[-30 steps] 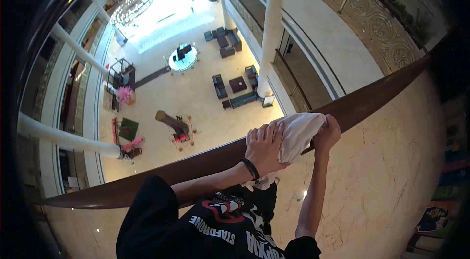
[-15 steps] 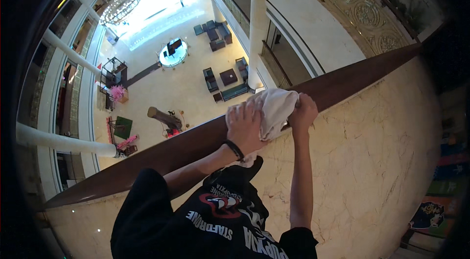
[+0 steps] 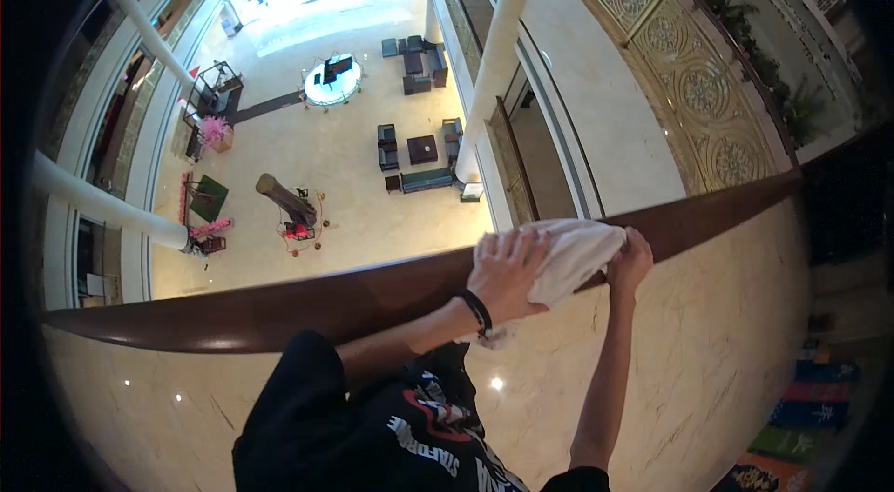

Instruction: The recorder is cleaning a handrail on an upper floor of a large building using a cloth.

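Note:
A white cloth (image 3: 570, 259) is bunched on the dark brown wooden handrail (image 3: 261, 310). My left hand (image 3: 506, 273) rests on the cloth's left part, fingers spread over it and a black band on the wrist. At the cloth's right end, my right hand (image 3: 626, 257) has its fingers closed round the fabric against the rail. The cloth covers part of the rail beneath.
Beyond the rail is a drop to a lobby floor (image 3: 345, 213) with sofas (image 3: 426, 177) and a tree trunk (image 3: 284, 199). An ornate railing (image 3: 698, 78) curves off at right, a column (image 3: 112, 201) stands left, and a pale marble surface (image 3: 708, 315) lies on my side.
The view has shifted and tilted. In it, my hands and the cloth went up and left, then back down and right, staying on the rail with the same hold.

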Motion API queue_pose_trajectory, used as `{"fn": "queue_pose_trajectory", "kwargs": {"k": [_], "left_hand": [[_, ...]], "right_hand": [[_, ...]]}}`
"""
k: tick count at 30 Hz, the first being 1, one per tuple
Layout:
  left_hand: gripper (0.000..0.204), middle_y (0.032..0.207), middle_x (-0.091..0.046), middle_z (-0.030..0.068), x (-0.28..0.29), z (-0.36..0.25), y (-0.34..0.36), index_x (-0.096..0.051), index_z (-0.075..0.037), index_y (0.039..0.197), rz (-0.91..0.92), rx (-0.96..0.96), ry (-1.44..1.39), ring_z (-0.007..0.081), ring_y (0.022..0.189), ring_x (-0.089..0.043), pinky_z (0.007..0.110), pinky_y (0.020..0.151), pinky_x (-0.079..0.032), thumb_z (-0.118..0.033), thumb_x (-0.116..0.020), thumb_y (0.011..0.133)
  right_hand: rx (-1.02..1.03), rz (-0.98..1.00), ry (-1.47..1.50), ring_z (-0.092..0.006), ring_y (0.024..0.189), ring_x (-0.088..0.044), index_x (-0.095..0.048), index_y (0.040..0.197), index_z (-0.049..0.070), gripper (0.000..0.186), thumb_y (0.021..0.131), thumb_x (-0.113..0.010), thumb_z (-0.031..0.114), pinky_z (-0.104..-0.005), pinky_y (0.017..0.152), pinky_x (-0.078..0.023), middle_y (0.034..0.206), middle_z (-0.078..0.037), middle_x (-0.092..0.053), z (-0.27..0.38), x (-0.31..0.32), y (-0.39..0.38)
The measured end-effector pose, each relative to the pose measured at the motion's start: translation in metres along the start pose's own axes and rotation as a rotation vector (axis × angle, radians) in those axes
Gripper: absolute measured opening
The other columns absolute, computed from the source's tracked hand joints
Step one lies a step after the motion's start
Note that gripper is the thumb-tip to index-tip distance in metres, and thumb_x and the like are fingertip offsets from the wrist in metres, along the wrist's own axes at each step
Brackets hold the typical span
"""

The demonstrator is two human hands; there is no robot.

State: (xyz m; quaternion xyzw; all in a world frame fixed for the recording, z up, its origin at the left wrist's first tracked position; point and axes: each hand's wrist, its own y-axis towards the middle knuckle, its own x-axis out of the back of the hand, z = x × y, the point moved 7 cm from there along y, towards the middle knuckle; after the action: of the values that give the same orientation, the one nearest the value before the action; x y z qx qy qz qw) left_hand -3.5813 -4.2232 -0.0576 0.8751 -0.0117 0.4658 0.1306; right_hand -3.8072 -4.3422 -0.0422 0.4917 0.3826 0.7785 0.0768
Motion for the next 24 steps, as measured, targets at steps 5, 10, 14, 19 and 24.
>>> {"fn": "queue_pose_trajectory", "kwargs": {"k": [5,10,14,19,24], "left_hand": [[0.119,0.146,-0.048,0.0163,0.006,-0.046,0.008,-0.042,-0.003,0.151,-0.011,0.052,0.009,0.0350,0.132,-0.047,0.058,0.108,-0.036,-0.063,-0.086,0.058],[0.117,0.147,-0.045,0.0174,0.070,-0.050,-0.018,-0.043,-0.003,0.150,0.090,0.124,0.054,0.0366,0.133,-0.045,0.059,0.110,-0.033,-0.063,-0.086,0.058],[0.110,0.144,-0.044,0.0231,0.047,-0.104,0.015,-0.048,0.004,0.143,0.107,0.127,0.093,0.0392,0.135,-0.039,0.059,0.114,-0.027,-0.059,-0.085,0.061],[0.103,0.142,-0.044,0.0245,0.015,-0.133,0.023,-0.052,0.011,0.134,0.034,0.098,0.137,0.0391,0.136,-0.036,0.060,0.115,-0.024,-0.059,-0.082,0.064],[0.110,0.144,-0.045,0.0212,0.059,-0.143,0.027,-0.046,0.005,0.143,-0.017,0.069,0.176,0.0396,0.134,-0.041,0.058,0.114,-0.028,-0.060,-0.083,0.062]], "right_hand": [[-0.121,0.184,-0.063,-0.0388,0.068,-0.055,-0.051,0.073,0.005,0.038,0.082,-0.068,0.038,-0.0469,0.063,-0.043,0.072,-0.015,-0.054,-0.010,0.028,0.033],[-0.203,0.179,0.047,-0.0370,0.071,-0.059,-0.057,0.074,0.005,0.023,0.077,-0.070,0.024,-0.0458,0.063,-0.044,0.074,-0.013,-0.058,0.083,0.055,0.036],[-0.104,0.168,0.171,-0.0360,0.071,-0.060,-0.059,0.078,0.006,0.014,0.078,-0.066,0.017,-0.0445,0.064,-0.045,0.073,-0.012,-0.059,0.079,0.076,0.046],[-0.078,0.188,0.220,-0.0350,0.068,-0.057,-0.054,0.076,0.007,0.012,0.074,-0.066,0.008,-0.0456,0.064,-0.043,0.072,-0.012,-0.056,0.052,0.083,0.025],[-0.009,0.141,0.085,-0.0372,0.068,-0.058,-0.056,0.078,0.005,0.016,0.076,-0.069,0.015,-0.0468,0.063,-0.044,0.072,-0.014,-0.056,-0.003,0.120,0.064]]}}
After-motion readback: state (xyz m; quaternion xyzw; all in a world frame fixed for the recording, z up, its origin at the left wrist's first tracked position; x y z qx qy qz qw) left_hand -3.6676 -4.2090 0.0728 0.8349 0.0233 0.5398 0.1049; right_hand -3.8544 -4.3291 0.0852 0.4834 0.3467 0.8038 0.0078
